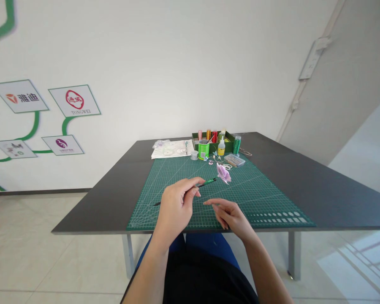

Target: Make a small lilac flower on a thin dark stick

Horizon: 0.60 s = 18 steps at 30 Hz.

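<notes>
A lilac artificial flower [223, 173] tilts to the right at the end of a green-wrapped stem [207, 182]. My left hand [179, 202] pinches this stem between thumb and fingers, above the cutting mat. A thin dark end of the stem [157, 204] pokes out behind that hand on the left. Close by at the right, my right hand [229, 214] hovers over the mat's front edge, apart from the stem. Its index finger points left while the other fingers curl in; what they hold, if anything, is too small to make out.
A green gridded cutting mat [177, 169] covers the middle of the dark table [114, 194]. Toward the back stand a green can [203, 150], a glue bottle [221, 147], a box of thread spools [229, 145], white-handled scissors [227, 166], a clear case [234, 160] and white sheets [172, 150].
</notes>
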Available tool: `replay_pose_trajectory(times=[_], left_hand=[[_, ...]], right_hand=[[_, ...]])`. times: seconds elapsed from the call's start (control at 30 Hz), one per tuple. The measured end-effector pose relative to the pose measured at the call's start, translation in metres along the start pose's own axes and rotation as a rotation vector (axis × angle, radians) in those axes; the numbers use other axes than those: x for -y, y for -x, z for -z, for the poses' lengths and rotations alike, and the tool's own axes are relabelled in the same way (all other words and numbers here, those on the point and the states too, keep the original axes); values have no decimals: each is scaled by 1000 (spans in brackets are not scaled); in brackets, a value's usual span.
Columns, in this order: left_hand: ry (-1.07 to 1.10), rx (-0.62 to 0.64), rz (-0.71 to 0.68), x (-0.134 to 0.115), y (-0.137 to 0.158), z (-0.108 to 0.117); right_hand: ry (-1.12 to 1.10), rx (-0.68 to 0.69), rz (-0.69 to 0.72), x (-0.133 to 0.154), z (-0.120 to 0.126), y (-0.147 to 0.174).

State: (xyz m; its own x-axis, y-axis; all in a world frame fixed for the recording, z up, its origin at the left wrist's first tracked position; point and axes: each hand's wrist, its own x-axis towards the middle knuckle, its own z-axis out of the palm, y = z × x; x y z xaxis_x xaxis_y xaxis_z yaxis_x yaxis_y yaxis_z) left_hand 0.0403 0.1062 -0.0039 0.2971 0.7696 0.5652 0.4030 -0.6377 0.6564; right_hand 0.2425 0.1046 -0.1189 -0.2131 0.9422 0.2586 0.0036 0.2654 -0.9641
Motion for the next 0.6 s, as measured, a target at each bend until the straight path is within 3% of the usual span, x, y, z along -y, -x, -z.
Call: replay_pose_trajectory(times=[0.6], left_hand=[[-75, 38, -49, -15, 10, 4]], right_hand=[[-40, 1, 12, -2, 1, 1]])
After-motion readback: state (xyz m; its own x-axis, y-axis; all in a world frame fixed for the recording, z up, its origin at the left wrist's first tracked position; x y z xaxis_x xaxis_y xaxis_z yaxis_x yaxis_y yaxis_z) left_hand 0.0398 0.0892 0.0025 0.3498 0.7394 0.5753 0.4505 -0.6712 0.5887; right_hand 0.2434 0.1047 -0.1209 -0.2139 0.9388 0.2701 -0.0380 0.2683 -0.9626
